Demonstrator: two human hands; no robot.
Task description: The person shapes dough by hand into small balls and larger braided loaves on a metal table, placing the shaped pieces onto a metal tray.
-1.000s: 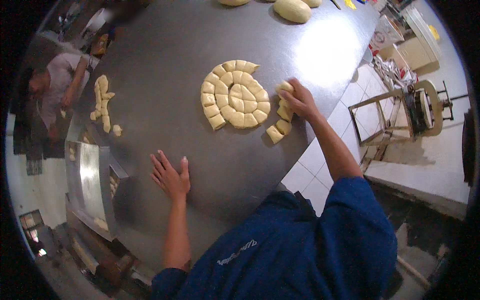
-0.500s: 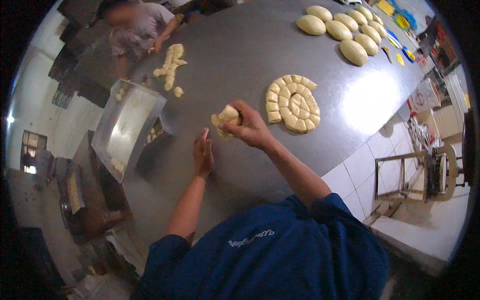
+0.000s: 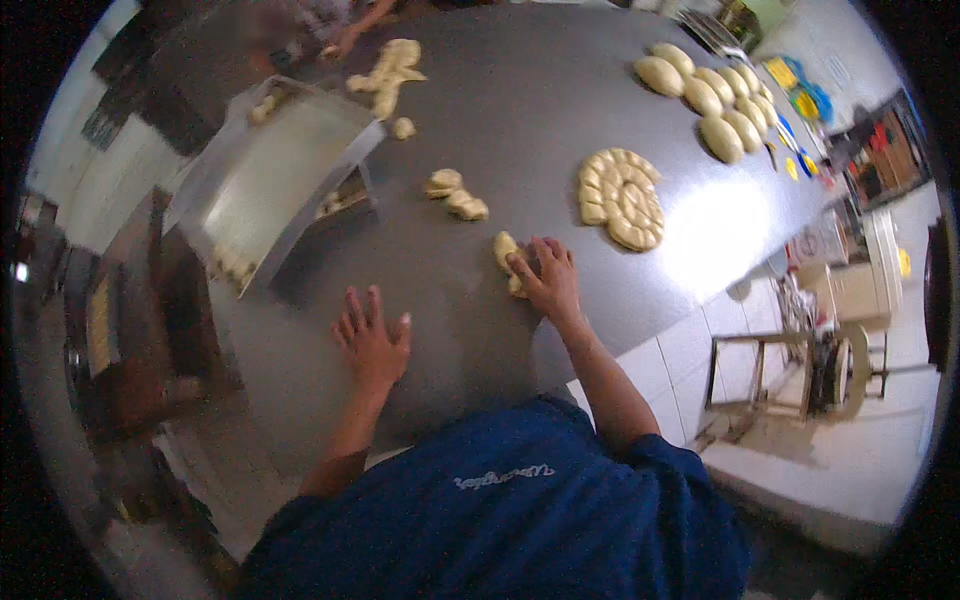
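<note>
Head view, dough pieces (image 3: 504, 246) touching right hand (image 3: 550, 279), along thumb side

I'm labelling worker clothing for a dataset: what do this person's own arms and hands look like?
The left hand and right hand are bare, with no gloves or wristbands visible. Both forearms are uncovered below short, dark-blue sleeves. The matching shirt has pale, script-like lettering.

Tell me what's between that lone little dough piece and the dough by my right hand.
The head view shows a small clump of dough pieces between them, on the grey tabletop.
</note>
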